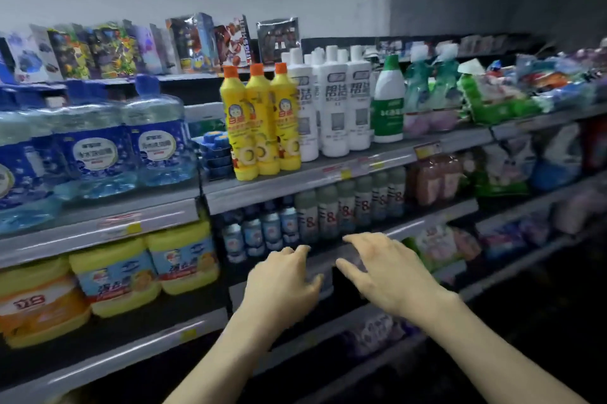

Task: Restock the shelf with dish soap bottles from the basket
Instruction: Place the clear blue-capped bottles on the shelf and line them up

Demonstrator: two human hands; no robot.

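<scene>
Three yellow dish soap bottles [261,122] with orange caps stand upright side by side on the grey upper shelf [295,185], just left of the white bottles. My left hand [282,282] and my right hand [384,272] hover below them, in front of the lower shelf, palms down. The fingers of both hands are spread and neither holds anything. No basket is in view.
White bottles [335,107] and a green-labelled bottle [389,104] stand right of the yellow ones. Large blue jugs [98,147] fill the shelf on the left. Yellow tubs [115,275] sit below them. Small bottles [312,219] line the lower shelf behind my hands. Toy boxes [131,48] are on top.
</scene>
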